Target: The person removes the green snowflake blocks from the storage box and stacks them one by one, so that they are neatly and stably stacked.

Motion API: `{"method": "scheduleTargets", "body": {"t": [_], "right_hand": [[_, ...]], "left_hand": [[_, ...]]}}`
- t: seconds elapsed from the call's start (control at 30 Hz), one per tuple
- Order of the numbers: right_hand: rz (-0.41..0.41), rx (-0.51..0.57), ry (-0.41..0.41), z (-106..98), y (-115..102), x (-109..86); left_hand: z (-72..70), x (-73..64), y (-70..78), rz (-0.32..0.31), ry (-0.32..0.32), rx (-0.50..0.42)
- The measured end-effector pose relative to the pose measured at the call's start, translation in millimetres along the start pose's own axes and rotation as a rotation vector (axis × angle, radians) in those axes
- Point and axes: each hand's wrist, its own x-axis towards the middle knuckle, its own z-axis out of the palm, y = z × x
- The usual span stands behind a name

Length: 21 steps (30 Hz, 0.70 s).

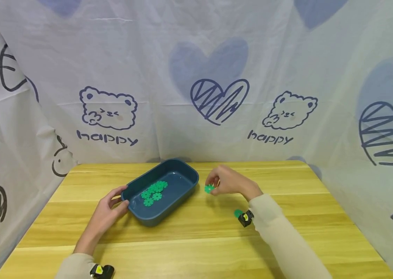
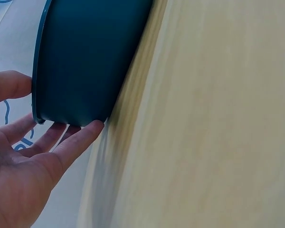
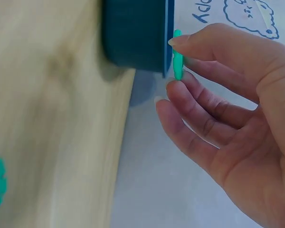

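A dark blue plastic tub point(image 1: 168, 209) sits on the table, several green snowflake-shaped plastic discs point(image 1: 154, 193) lying inside it. My left hand point(image 1: 109, 205) holds the tub's near left end; in the left wrist view its thumb meets the rim and its fingers touch the outer wall point(image 2: 85, 61). Just right of the tub, my right hand point(image 1: 227, 181) pinches one green disc point(image 1: 209, 188) above the table. That disc point(image 3: 178, 54) appears edge-on between thumb and fingers in the right wrist view. Another green disc point(image 1: 238, 213) lies on the table, partly hidden by the right wrist camera.
The light wooden table point(image 1: 189, 252) reaches back to a white cloth point(image 1: 161, 77) printed with hearts and bears. Wrist cameras are strapped at the right sleeve point(image 1: 276, 224) and the left sleeve point(image 1: 74, 265).
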Motion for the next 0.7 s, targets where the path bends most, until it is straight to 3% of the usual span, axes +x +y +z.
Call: {"method": "scheduleTargets", "body": {"t": [0.7], "right_hand": [[0.098, 0.05, 0.025, 16, 54, -56.5]], "left_hand": [[-0.2, 0.0, -2.9, -0.017, -0.01, 0.001]]}}
